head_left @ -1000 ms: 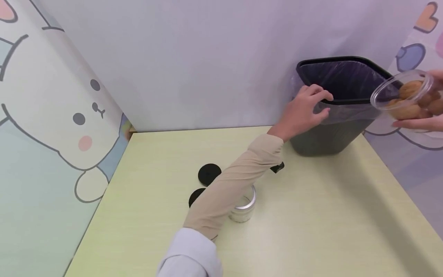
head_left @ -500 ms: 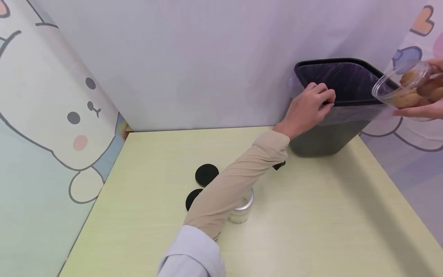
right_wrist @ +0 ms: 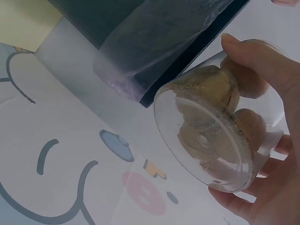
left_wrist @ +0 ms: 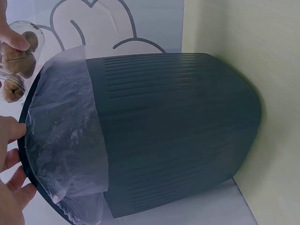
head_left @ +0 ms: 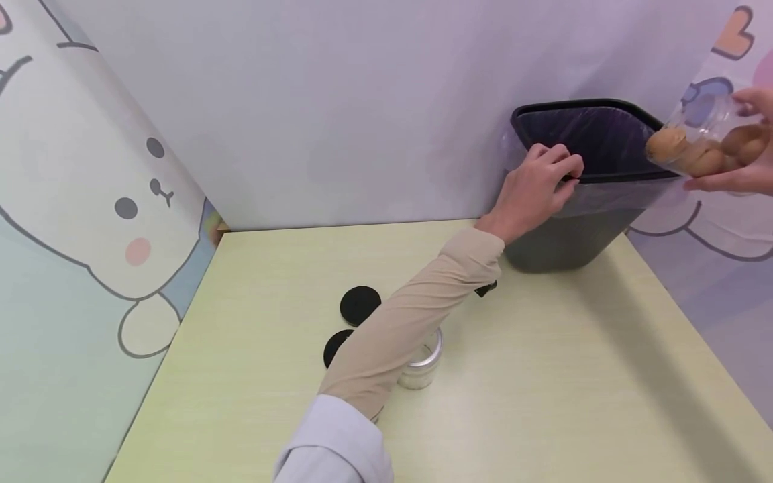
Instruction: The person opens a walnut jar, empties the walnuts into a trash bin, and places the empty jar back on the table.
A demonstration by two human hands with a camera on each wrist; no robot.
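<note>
My left hand grips the near rim of a dark trash can, its fingers curled over the edge. A clear plastic liner hangs folded over that rim. At the far right my right hand holds a clear plastic jar, tilted with its mouth toward the trash can's opening. Several brown, rounded, walnut-like pieces lie in the jar. One brown piece is at the jar's mouth, over the can's right edge. The bottom of the can's inside is hidden.
Two black round lids and another clear jar are on the pale table, partly behind the left forearm. A small black object lies by the trash can. Walls stand behind and at both sides.
The left fingers have closed on the trash can's rim. The right hand has tipped the jar further, and the brown pieces have slid toward its mouth.
</note>
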